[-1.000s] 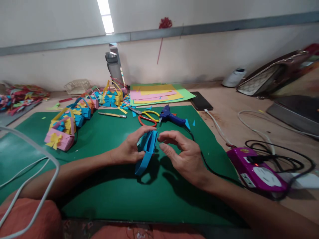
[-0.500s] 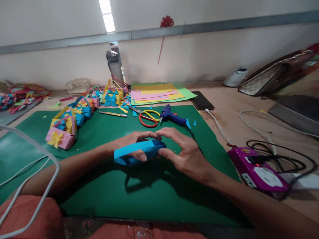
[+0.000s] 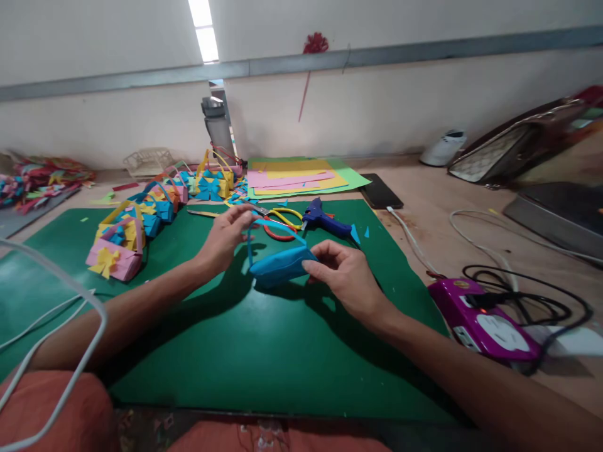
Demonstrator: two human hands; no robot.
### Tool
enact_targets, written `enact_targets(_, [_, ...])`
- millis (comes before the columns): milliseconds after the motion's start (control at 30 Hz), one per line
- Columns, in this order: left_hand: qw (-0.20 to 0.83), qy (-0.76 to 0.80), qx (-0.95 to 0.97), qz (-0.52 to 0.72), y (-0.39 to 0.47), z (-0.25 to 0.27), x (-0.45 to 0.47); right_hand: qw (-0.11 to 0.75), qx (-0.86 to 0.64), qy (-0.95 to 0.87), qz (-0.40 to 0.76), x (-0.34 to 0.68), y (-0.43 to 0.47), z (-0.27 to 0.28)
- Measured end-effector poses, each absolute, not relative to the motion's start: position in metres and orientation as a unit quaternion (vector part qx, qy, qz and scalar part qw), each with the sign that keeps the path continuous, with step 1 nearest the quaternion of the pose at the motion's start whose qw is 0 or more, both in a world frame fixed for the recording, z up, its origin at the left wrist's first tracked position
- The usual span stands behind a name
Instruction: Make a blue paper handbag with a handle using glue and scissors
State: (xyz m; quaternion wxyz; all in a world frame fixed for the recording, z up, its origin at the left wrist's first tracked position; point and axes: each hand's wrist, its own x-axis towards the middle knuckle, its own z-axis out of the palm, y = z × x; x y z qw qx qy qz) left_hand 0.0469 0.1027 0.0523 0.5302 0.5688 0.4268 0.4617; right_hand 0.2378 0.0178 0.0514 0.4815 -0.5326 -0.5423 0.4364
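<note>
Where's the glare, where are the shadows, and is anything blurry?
In the head view, the narrow wall slit is washed-out white; in the head view, soft dark shadows fall on the green mat below the left hand and right hand; in the head view, colorful paper scraps at far left look smeared.

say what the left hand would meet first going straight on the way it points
The left hand would probably meet the thin, arched blue paper handle first; the two may be touching, as depth is unclear.
</note>
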Motion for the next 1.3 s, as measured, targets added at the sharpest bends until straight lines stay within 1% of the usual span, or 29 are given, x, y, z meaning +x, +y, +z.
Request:
enact_targets(67, [0.344,0.420,0.636,0.549,0.098,0.056,0.044,0.501,-0.535,-0.503,0.457,0.238,0.020,0.048])
enact_targets(100, [0.240,0.395,0.680,0.569,0.093,0.056,0.044,0.510,-0.534,-0.486,0.467,0.239,0.021,0.046])
enact_targets(167, [0.069,0.313,0.786,0.530,0.077,0.053,0.047,0.526,-0.528,-0.458,0.485,0.238,0.022,0.044])
enact_targets(233, [-0.035,0.236,0.862,0.448,0.059,0.047,0.052,0.542,-0.520,-0.434,0.498,0.237,0.022,0.042])
enact_targets(333, [-0.110,0.244,0.898,0.350,0.044,0.035,0.061,0.561,-0.510,-0.413,0.505,0.232,0.018,0.041])
enact_targets(400, [-0.121,0.279,0.898,0.317,0.042,0.029,0.065,0.560,-0.509,-0.414,0.506,0.228,0.014,0.043])
enact_targets(533, [-0.120,0.316,0.895,0.292,0.047,0.025,0.066,0.544,-0.507,-0.448,0.497,0.222,0.005,0.046])
enact_targets(700, [-0.121,0.283,0.894,0.327,0.052,0.024,0.066,0.547,-0.500,-0.508,0.439,0.219,-0.001,0.047])
enact_targets(833, [-0.103,0.278,0.890,0.347,0.055,0.018,0.068,0.556,-0.478,-0.527,0.430,0.216,-0.003,0.047])
enact_targets(1067, [0.037,0.305,0.883,0.355,0.059,0.014,0.068,0.548,-0.473,-0.524,0.448,0.215,-0.003,0.044])
enact_targets(1200, [0.131,0.280,0.878,0.366,0.061,0.019,0.063,0.537,-0.472,-0.546,0.436,0.218,-0.004,0.045])
enact_targets(1300, [0.183,0.254,0.875,0.369,0.062,0.021,0.060,0.534,-0.466,-0.557,0.433,0.222,-0.005,0.047])
